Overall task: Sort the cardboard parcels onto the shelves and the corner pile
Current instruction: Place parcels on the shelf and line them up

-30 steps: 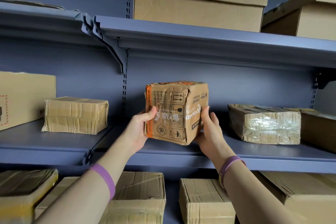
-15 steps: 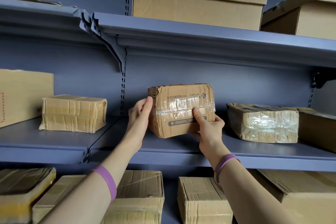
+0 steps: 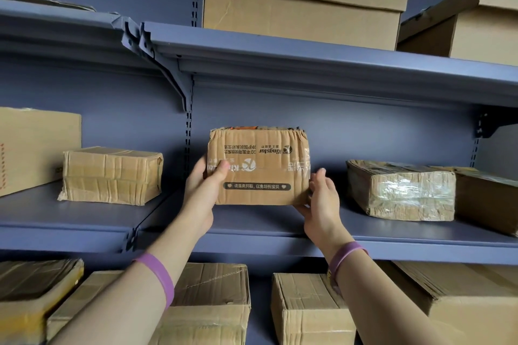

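Parcel (image 3: 259,168) is at the middle shelf (image 3: 252,221), mid-span between taped box (image 3: 112,176) and wrapped box (image 3: 400,190). Best to seat it flat, push it back square to the front edge, then release. My left hand (image 3: 200,199) clamps the left end, thumb on the front. My right hand (image 3: 322,204) cups the lower right corner.

My head carries the one wide camera; it faces forward, square-on and near, level between the middle shelf (image 3: 70,216) and the upper shelf (image 3: 308,59).
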